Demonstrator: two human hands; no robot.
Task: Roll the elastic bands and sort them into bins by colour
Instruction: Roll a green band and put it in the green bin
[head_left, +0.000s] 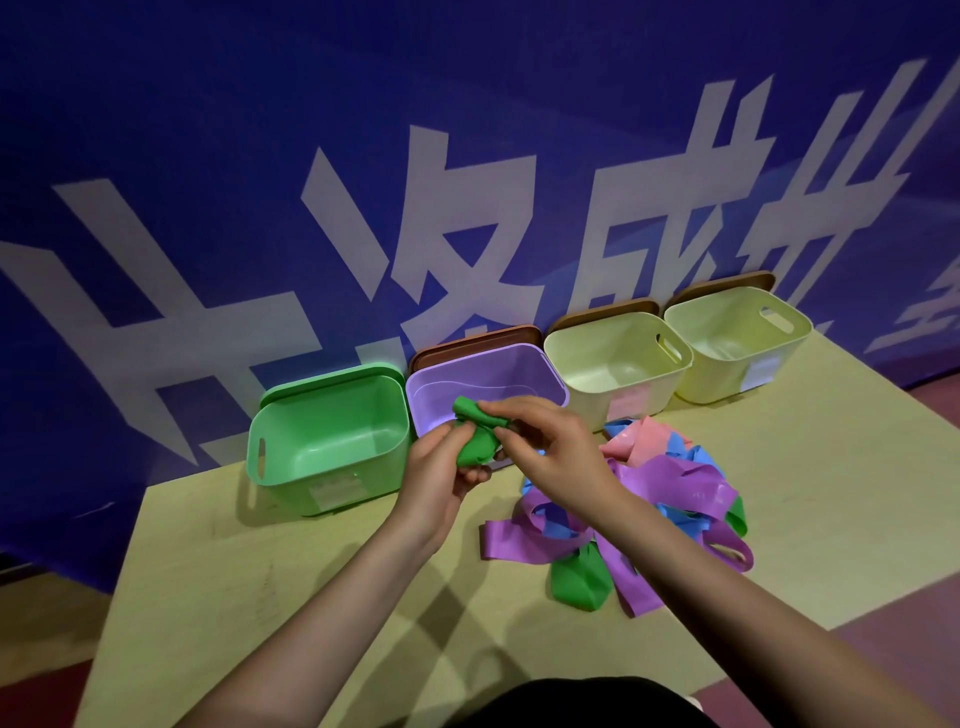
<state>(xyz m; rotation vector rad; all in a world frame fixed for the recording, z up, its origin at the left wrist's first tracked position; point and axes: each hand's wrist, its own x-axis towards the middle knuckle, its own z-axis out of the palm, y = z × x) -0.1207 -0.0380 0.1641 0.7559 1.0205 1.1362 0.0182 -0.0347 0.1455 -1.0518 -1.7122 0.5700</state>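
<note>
A green elastic band (475, 435), mostly rolled up, is held above the table in front of the purple bin (540, 371). My left hand (439, 470) grips the roll from below. My right hand (550, 441) pinches its loose end from the right. A green bin (270, 441) stands empty just left of my hands. A heap of loose bands lies on the table to the right: purple (675, 480), blue (558, 525), pink (636, 441) and green (574, 577).
Two pale yellow bins (649, 379) (779, 358) stand at the back right, both empty. All bins line up against a blue wall with white lettering (415, 208). The table's right edge (883, 582) drops to a reddish floor.
</note>
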